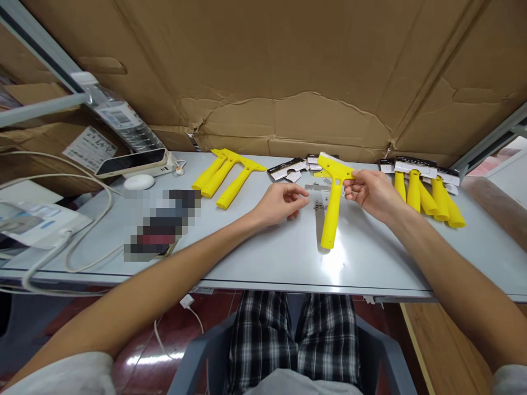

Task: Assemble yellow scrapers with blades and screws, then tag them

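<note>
My right hand [373, 193] pinches a yellow plastic scraper [332, 206] by the right end of its wide head, the handle hanging down over the table. To its left, my left hand [286, 204] is loosely curled, thumb and forefinger a little apart, with nothing visible between them. A small pile of screws [319, 206] lies between the hands, partly behind the scraper. Just beyond it is a flat metal blade [315, 187]. Black-and-white packaging cards [287, 169] lie behind my left hand.
Three yellow scraper handles [234, 186] rest at left, and several carded scrapers [428, 192] at right. A phone [134, 163], a white oval case [139, 182], a plastic bottle [123, 120], cables [109, 206] and a blurred patch [162, 225] occupy the left side. Cardboard [288, 66] walls the back.
</note>
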{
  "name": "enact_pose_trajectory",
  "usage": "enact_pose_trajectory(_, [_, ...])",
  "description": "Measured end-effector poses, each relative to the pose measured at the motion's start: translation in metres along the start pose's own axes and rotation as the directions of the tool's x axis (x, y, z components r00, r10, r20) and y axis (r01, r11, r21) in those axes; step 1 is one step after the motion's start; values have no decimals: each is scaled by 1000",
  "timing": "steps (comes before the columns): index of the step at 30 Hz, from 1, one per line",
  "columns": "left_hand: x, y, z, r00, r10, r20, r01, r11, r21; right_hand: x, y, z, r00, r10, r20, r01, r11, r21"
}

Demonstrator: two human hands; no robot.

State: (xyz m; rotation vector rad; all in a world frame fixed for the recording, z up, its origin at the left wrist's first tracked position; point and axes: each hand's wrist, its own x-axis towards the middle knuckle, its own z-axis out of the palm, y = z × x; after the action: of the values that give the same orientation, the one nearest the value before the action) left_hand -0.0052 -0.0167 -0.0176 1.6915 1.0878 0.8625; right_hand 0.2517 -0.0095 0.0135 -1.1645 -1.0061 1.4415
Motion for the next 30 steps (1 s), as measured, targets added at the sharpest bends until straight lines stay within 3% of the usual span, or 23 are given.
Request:
enact_pose_trajectory(3, [-1, -4, 1, 977, 210, 29, -208, 927, 313, 5, -6, -9, 999, -22, -23, 22, 1000, -6])
enact_pose_trajectory(7, [-4, -6, 7, 956, 234, 174, -290, 821, 492, 6, -3, -8, 1000, 22, -16, -23, 999, -49])
enact_pose_trajectory(17, [-4, -12, 15, 950, 221, 220, -311, 699, 644, 10, 8, -7, 998, 63, -3, -63, 996, -60])
enact_pose_trajectory(30, [2, -13, 1, 947, 286, 144, -316, 754, 577, 8, 9, -1, 996, 91, 24, -89, 993, -75])
